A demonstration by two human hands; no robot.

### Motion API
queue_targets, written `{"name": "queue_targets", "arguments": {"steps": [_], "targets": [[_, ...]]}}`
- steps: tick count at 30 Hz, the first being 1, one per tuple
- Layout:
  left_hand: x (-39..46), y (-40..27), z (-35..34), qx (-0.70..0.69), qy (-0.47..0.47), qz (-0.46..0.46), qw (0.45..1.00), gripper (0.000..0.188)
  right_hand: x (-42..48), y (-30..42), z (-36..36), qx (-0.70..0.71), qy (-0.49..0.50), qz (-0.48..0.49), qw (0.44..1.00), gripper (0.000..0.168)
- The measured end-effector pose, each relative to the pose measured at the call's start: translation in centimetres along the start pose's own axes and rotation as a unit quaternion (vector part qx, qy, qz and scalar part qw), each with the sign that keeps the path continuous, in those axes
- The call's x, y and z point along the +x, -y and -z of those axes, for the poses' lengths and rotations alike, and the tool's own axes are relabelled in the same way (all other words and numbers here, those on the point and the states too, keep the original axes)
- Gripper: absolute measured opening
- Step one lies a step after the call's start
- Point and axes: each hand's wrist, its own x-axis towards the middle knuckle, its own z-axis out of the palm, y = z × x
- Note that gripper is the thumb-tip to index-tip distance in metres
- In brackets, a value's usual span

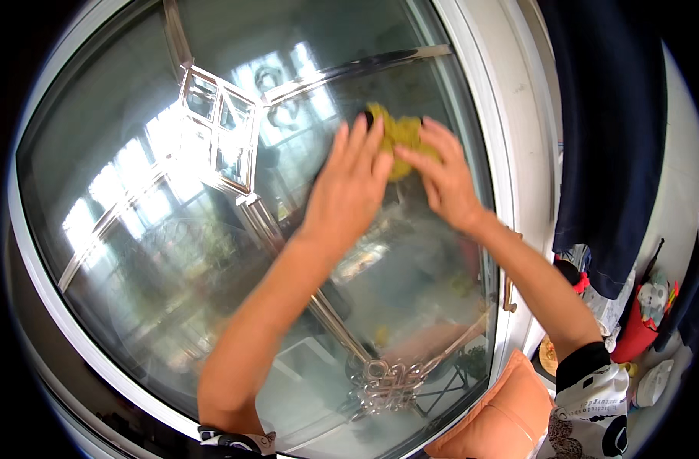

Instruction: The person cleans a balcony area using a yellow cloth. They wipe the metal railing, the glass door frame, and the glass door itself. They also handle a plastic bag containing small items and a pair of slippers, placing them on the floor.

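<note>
A crumpled yellow cloth (404, 135) lies against the glass pane (303, 229) of a white-framed door or window. My left hand (352, 175) is at the cloth's left side, its fingertips on the edge and its palm towards the glass. On the other side, my right hand (444, 172) has its fingers spread over the cloth's right and lower edge. Whether either hand grips the cloth is blurred. Metallic decorative strips cross the pane, with a diamond-shaped ornament (220, 129) to the left of my hands and a knot-shaped ornament (392, 381) below them.
The white frame (501, 189) curves around the pane, with a brass-coloured handle (509, 295) on its right side. Dark blue fabric (607, 143) hangs beyond it. A red container (635, 338) and assorted items stand at the lower right. Bright windows reflect in the glass.
</note>
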Motion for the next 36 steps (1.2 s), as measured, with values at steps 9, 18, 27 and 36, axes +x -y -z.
{"name": "queue_targets", "arguments": {"steps": [9,18,27,36], "targets": [[-6.3,-6.8,-0.3,-0.058,0.042,-0.009,0.997,0.008,-8.4,3.4,4.9,0.037,0.171,0.051,0.983,0.050],[12.9,7.5,-2.2,0.199,-0.140,0.019,0.970,0.032,12.5,-8.1,3.2,-0.172,-0.097,0.111,0.974,0.049],[18.0,11.3,-6.8,0.130,-0.128,0.066,0.981,0.041,15.0,-13.6,-0.8,-0.064,-0.158,-0.022,0.985,0.039],[13.4,2.5,-8.9,0.042,-0.056,-0.065,0.995,0.043,-0.7,-10.6,1.6,-0.189,-0.100,-0.071,0.974,0.059]]}}
